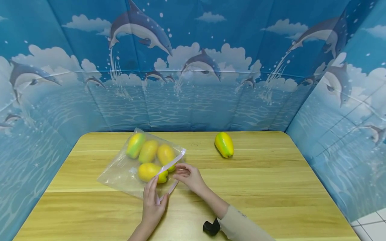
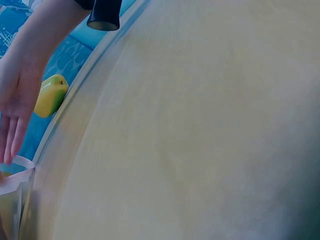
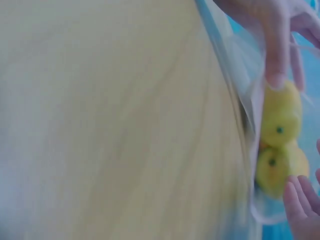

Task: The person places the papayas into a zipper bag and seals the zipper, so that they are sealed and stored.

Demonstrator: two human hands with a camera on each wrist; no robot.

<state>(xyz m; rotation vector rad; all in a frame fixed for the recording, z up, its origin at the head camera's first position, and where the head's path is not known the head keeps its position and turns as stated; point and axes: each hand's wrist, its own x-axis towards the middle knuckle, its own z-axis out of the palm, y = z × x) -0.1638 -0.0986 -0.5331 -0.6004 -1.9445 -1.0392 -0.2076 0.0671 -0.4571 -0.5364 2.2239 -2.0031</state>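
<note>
A clear plastic zip bag (image 1: 120, 175) lies on the table with its mouth facing right. Several yellow-green papayas (image 1: 148, 151) are inside, and the nearest papaya (image 1: 152, 172) lies by the mouth. My left hand (image 1: 153, 204) holds the bag's near rim, fingers on the upper edge and thumb lower down. In the right wrist view, papayas (image 3: 281, 117) show past the left fingers. At the mouth, my right hand (image 1: 190, 177) has its fingers extended close to a papaya; whether they touch it is unclear. The left wrist view shows the right hand (image 2: 17, 95) with straight fingers.
One more papaya (image 1: 224, 144) lies alone toward the back right of the wooden table (image 1: 256, 187). A black camera (image 1: 211, 227) sits at the right wrist. Behind the table hangs a blue dolphin-print curtain (image 1: 193, 100), which also runs along both sides.
</note>
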